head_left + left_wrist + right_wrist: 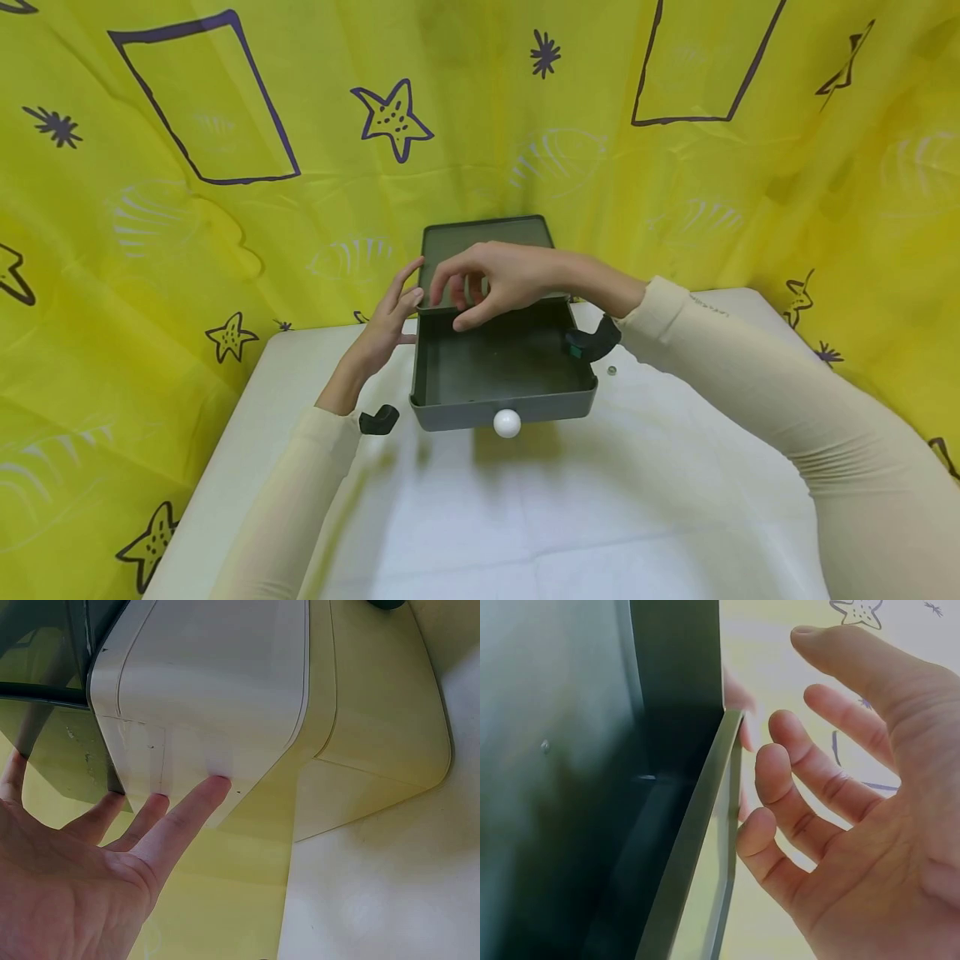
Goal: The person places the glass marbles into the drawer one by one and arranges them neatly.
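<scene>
A dark green drawer (502,407) with a round white knob (507,423) stands pulled out of a small box that has a green rimmed top (487,229). My left hand (381,333) is at the box's left side. In the left wrist view its spread fingers (180,817) touch the pale side wall (210,675). My right hand (506,275) hovers over the back of the drawer, fingers loosely bent and holding nothing. In the right wrist view these fingertips (772,769) are close to the green rim (697,840); I cannot tell whether they touch it.
The box stands on a white table (585,533), against a yellow curtain (465,183) printed with stars and fish. A small round glassy piece (611,370) lies on the table to the right of the drawer. Dark wrist mounts (378,420) sit on both sleeves.
</scene>
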Motion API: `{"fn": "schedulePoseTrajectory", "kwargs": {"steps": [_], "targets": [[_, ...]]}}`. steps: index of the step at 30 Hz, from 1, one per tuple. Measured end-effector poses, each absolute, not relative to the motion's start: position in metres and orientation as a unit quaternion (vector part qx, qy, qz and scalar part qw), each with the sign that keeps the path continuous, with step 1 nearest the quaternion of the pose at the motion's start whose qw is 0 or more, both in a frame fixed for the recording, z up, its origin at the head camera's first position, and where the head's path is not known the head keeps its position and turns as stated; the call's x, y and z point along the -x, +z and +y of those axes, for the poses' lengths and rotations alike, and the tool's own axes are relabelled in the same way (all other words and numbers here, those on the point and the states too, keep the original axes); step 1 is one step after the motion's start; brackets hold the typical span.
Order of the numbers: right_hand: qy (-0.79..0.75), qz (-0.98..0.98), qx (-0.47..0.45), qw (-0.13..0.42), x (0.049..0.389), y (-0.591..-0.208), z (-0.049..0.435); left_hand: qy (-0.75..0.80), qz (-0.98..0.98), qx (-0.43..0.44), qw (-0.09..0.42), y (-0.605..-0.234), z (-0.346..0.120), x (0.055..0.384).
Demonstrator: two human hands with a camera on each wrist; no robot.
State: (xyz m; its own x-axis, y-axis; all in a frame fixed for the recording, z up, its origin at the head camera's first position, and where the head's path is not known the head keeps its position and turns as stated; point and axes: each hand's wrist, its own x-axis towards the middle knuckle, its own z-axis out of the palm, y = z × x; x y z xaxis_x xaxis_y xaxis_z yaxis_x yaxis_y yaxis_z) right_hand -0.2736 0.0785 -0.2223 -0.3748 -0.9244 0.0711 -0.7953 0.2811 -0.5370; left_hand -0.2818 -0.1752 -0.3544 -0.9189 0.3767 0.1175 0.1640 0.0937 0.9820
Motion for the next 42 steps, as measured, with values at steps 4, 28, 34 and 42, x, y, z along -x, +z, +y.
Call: {"fn": "schedulePoseTrajectory", "kwargs": {"steps": [4, 28, 34, 42], "targets": [[-0.256, 0.796, 0.535, 0.12, 0.273, -0.221, 0.086, 0.651, 0.731, -0.187, 0.085, -0.355, -0.175, 0.282], [-0.314, 0.845, 0.43, 0.044, 0.272, -0.212, 0.175, 0.651, 0.733, -0.183, 0.075, -0.356, -0.174, 0.283], [-0.315, 0.861, 0.399, 0.03, 0.272, -0.21, 0.198, 0.652, 0.731, -0.184, 0.078, -0.355, -0.175, 0.282], [-0.304, 0.879, 0.368, 0.005, 0.275, -0.216, 0.225, 0.645, 0.737, -0.185, 0.077, -0.357, -0.176, 0.283]]}}
